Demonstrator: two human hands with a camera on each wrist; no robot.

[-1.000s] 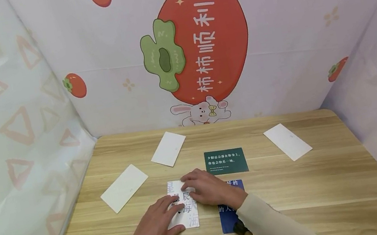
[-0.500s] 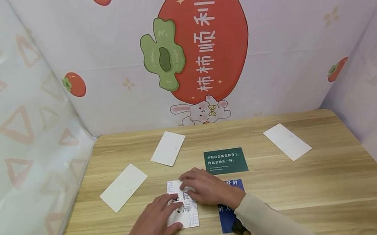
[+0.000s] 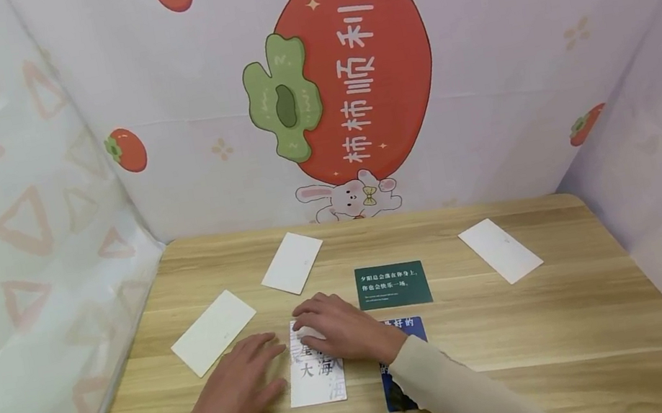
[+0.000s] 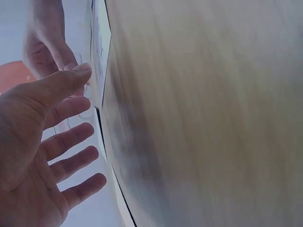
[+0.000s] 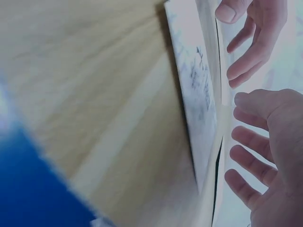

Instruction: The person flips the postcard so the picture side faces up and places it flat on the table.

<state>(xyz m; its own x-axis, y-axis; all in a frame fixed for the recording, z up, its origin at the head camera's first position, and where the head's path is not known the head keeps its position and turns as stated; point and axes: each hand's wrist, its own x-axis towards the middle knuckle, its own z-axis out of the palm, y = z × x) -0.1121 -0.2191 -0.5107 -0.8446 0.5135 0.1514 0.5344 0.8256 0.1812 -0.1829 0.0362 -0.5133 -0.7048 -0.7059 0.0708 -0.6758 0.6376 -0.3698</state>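
Note:
A white card (image 3: pixel 317 388) printed with grey and lilac characters lies flat on the wooden table. My left hand (image 3: pixel 233 391) is just left of it, fingers spread and holding nothing. Over the card's upper part reaches my right hand (image 3: pixel 341 329), loosely bent and covering some of the print. In the right wrist view its fingers (image 5: pixel 251 163) appear apart from the card. Partly under my right forearm lies a blue card (image 3: pixel 417 330) with white characters. Beyond it is a dark green card (image 3: pixel 393 286) with white text.
Three blank white cards lie further out: one at the left (image 3: pixel 214 333), one at the back left (image 3: pixel 292 263), and a third card (image 3: pixel 500 250) at the right. Patterned cloth walls (image 3: pixel 195 178) enclose the table (image 3: pixel 527 356) at the back and sides.
My left hand has drawn back leftward off the printed white card. The right hand has shifted slightly left across its upper part. The cards keep their places; the head view has shifted slightly.

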